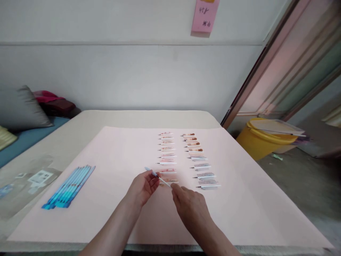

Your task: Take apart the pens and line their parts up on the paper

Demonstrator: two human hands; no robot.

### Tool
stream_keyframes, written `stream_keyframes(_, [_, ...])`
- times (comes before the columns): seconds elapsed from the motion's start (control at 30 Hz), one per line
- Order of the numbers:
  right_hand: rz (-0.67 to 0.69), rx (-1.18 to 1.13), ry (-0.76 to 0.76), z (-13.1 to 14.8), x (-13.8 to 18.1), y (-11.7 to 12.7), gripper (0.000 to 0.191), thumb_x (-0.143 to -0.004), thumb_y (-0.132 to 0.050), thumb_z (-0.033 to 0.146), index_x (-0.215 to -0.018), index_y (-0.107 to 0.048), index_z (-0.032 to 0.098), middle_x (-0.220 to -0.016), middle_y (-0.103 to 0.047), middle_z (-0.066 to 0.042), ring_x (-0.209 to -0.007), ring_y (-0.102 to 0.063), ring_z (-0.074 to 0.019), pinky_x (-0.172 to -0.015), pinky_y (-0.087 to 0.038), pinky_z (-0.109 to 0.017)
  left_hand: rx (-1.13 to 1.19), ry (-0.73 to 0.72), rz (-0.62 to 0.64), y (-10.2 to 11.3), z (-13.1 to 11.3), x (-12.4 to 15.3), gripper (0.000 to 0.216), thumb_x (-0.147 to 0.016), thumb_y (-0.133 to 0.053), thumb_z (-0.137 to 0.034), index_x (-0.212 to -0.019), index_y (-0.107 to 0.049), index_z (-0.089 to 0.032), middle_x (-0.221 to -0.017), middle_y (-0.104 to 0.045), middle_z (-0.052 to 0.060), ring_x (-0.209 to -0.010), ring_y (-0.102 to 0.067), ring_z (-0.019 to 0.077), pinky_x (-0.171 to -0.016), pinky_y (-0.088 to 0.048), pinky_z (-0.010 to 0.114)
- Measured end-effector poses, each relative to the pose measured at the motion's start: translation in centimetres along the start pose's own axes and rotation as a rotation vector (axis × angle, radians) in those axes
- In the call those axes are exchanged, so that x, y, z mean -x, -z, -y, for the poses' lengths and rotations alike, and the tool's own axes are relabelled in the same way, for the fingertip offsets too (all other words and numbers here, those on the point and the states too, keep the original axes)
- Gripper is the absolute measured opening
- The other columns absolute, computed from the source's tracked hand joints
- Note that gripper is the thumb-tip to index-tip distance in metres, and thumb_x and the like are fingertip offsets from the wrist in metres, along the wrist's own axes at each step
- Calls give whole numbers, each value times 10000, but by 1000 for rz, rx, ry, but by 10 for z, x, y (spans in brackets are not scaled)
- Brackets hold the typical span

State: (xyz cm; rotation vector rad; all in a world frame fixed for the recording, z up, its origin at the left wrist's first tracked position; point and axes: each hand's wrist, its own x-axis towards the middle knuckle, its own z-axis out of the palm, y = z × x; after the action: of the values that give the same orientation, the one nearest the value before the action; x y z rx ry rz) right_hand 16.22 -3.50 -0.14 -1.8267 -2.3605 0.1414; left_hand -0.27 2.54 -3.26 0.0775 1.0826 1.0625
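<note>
Between my hands, above the pink sheet [119, 213], is a slim pen. My left hand [141, 186] pinches its pale blue tapered part [150, 171] between thumb and fingers. My right hand [190, 204] grips the far end of a thin white refill [164, 182], which lines up with the blue part; a dark bit shows where they meet. Just beyond my fingers lies a column of white refills paired with patterned pen parts [167, 156]. A second column, with brown-topped and greyish parts [204, 175], lies to the right.
A bundle of blue pens [71, 186] lies on the sheet's left side. Clear plastic packaging [34, 181] is beside it on the table. A grey cushion [22, 108] is at far left, a yellow bucket [257, 140] on the floor at right. A pink note [205, 16] hangs on the wall.
</note>
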Motion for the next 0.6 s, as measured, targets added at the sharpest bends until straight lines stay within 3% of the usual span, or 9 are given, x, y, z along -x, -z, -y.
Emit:
stream_keyframes(0.13, [-7,-16,7,-2,1,-2,146,-863,-431,189,-876,-565,246,-676,-651,10,-560,-606,-173,-469,-110,-285,35,7,-1,3,-2,-2,44,-731,-558,-128,-759,-567,-96,-736,-653,104,-620,-626,151,-575,-531,247])
stream_keyframes(0.3, [-62,-157,8,-2,2,0,213,-872,-417,208,-1009,-575,248,-709,-664,-5,-604,-613,-174,-488,-209,-260,68,7,-47,5,-9,-5,38,-700,-556,-84,-729,-557,-107,-734,-660,94,-589,-620,131,-531,-517,219])
stream_keyframes(0.43, [-57,-379,-48,-2,1,7,244,-877,-396,230,-994,-609,252,-688,-654,-5,-604,-593,-163,-519,-285,-241,97,45,-21,5,-15,-2,73,-688,-544,-75,-757,-568,-86,-688,-645,66,-549,-596,100,-491,-491,185])
stream_keyframes(0.6, [-25,-777,-166,-3,-4,14,237,-869,-411,289,-916,-640,245,-525,-537,40,-512,-510,-126,-504,-330,-208,38,83,97,1,-15,6,128,-686,-547,-123,-801,-589,-87,-658,-625,42,-484,-535,72,-424,-432,162])
